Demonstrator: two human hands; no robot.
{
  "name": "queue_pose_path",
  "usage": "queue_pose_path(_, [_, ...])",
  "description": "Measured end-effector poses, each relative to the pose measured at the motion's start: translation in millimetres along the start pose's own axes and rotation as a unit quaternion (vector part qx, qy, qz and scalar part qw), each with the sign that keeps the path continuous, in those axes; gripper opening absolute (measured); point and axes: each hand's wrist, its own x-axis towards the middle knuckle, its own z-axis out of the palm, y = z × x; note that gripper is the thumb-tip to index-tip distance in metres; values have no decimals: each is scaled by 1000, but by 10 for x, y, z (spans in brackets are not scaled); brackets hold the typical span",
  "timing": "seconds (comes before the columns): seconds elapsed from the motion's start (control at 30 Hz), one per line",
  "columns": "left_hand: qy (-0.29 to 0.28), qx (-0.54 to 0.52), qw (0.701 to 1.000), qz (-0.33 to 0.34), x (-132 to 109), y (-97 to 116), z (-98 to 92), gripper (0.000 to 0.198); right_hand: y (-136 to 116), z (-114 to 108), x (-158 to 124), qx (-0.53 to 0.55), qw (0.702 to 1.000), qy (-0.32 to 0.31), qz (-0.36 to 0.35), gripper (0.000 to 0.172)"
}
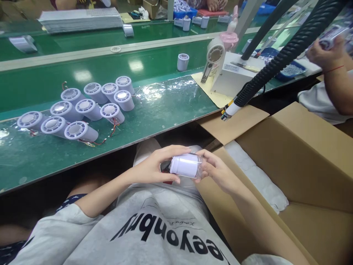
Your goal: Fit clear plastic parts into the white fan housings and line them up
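Over my lap, below the table edge, both hands hold one white cylindrical part (pixel 185 165) lying on its side, its right end in clear plastic. My left hand (pixel 154 167) wraps its left end, fingers curled over the top and thumb below. My right hand (pixel 216 170) grips the clear right end. Something dark with a bit of red shows just under the part, too hidden to name. On the green table (pixel 165 106) to the upper left stand several like white cylinders (pixel 82 108) with grilled tops and red wires.
An open cardboard box (pixel 303 173) with white padding inside stands at my right. A black corrugated hose (pixel 278 62) with a metal nozzle hangs over a white machine (pixel 234 73). Another person's arm (pixel 333 77) works at far right. A lone cylinder (pixel 182 62) stands further back.
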Motion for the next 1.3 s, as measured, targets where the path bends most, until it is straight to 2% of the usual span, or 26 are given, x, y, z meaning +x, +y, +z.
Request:
queue_pose_path(0.13, [1, -28, 999, -31, -11, 13, 15, 83, 34, 17, 8, 34, 999, 0, 37, 45])
queue_pose_path(0.27, [11, -128, 986, -104, 13, 0, 42, 87, 91, 32, 39, 78, 995, 14, 59, 48])
queue_pose_path(0.4, [28, -231, 959, -159, 174, -175, 59, 87, 207, -23, 150, 151, 985, 57, 53, 47])
queue_pose_path(0.53, [42, -277, 941, -188, 606, -505, 100, 84, 339, -233, 350, 285, 948, 133, 56, 48])
queue_pose_path(0.67, [25, -246, 947, -203, 1206, -799, 161, 81, 424, -549, 553, 338, 920, 198, -15, 48])
queue_pose_path(0.77, [-12, -219, 955, -199, 1562, -911, 185, 69, 465, -737, 665, 367, 904, 213, -49, 51])
queue_pose_path(0.87, [-40, -199, 958, -201, 1752, -939, 183, 57, 487, -836, 741, 396, 892, 207, -64, 55])
queue_pose_path(1.1, [-58, -170, 961, -211, 1844, -901, 139, 47, 469, -901, 805, 420, 886, 184, -63, 60])
queue_pose_path(1.3, [-58, -173, 960, -214, 1752, -888, 96, 57, 458, -869, 746, 381, 904, 188, -49, 58])
